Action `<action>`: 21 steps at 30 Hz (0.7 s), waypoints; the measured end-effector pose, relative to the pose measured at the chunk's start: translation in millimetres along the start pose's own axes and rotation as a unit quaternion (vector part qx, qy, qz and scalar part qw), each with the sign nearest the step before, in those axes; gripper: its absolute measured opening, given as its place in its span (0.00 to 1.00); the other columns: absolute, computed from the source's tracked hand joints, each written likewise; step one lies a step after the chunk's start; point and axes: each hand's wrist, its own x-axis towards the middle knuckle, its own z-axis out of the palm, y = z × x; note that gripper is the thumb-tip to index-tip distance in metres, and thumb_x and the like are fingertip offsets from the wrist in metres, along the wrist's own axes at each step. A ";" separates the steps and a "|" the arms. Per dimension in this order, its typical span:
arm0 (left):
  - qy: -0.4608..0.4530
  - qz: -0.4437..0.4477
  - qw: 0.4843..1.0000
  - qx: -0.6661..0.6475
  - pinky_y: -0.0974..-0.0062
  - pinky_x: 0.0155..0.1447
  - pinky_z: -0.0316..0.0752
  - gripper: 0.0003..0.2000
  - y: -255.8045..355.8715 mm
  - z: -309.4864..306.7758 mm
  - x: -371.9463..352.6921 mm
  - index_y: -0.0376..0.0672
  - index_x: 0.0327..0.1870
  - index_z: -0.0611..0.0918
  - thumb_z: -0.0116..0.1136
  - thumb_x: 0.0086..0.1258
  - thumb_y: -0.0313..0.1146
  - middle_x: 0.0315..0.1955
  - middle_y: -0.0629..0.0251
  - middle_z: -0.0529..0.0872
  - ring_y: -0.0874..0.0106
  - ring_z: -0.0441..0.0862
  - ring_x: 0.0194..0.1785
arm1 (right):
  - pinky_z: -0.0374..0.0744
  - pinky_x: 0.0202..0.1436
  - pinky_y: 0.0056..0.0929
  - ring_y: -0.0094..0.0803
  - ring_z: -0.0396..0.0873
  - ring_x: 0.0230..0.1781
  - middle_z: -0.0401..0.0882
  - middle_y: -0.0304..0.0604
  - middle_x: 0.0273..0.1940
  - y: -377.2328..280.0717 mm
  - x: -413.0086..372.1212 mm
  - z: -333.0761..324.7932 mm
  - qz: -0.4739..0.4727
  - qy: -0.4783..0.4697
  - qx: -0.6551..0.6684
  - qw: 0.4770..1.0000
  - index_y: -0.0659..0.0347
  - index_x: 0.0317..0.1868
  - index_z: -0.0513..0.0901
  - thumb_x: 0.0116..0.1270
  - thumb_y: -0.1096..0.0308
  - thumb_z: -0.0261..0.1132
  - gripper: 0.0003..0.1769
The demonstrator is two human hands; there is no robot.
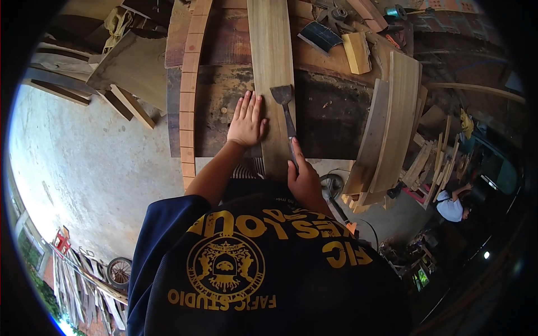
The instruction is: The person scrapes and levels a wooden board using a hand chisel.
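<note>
A long pale wooden board (272, 50) lies over the dark worktable (330, 112), running from the top of the view down toward my body. My left hand (246, 120) lies flat on the board's left edge and the dark surface, fingers stretched forward. In my right hand (304, 176) is the handle of a scraper (287, 109), gripped near the board's right edge. The scraper's wide metal blade rests on or just above the board, pointing away from me; which of the two I cannot tell.
A narrow segmented wooden strip (188, 106) runs along the table's left side. Curved boards (395, 123) are stacked at the right. A yellowish wood block (356, 53) and dark sandpaper-like sheet (319, 37) lie at the back. Another person (450, 206) is far right.
</note>
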 end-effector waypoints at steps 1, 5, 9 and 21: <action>-0.007 0.009 1.000 0.004 0.53 0.78 0.43 0.34 0.1 -0.2 -0.7 0.29 0.72 0.55 0.45 0.71 0.42 0.71 0.41 0.59 0.49 0.50 0.77 | 0.80 0.38 0.46 0.54 0.83 0.36 0.83 0.59 0.37 -0.7 -3.7 2.0 0.055 -0.046 -0.006 0.997 0.44 0.75 0.56 0.70 0.67 0.56 0.34; -0.023 0.023 0.999 0.032 0.52 0.78 0.42 0.35 -0.5 0.8 -1.0 0.30 0.72 0.55 0.47 0.70 0.45 0.70 0.40 0.59 0.48 0.50 0.77 | 0.79 0.39 0.50 0.59 0.81 0.38 0.82 0.64 0.39 -3.3 32.7 9.3 0.059 -0.044 -0.005 0.997 0.45 0.75 0.55 0.70 0.69 0.55 0.34; -0.026 0.026 0.998 0.046 0.52 0.78 0.41 0.35 -1.1 2.4 -1.8 0.31 0.72 0.56 0.47 0.70 0.46 0.71 0.40 0.59 0.48 0.50 0.77 | 0.80 0.32 0.53 0.57 0.82 0.29 0.81 0.58 0.28 -11.4 107.1 7.9 0.017 0.016 -0.045 0.999 0.39 0.76 0.52 0.71 0.64 0.54 0.35; -0.027 0.021 0.999 0.039 0.51 0.78 0.42 0.35 1.1 -1.1 -0.9 0.34 0.72 0.60 0.48 0.70 0.49 0.70 0.40 0.59 0.48 0.51 0.76 | 0.79 0.34 0.50 0.62 0.80 0.33 0.82 0.63 0.34 -7.9 12.1 12.6 -0.006 -0.017 -0.020 1.000 0.50 0.75 0.56 0.70 0.70 0.55 0.34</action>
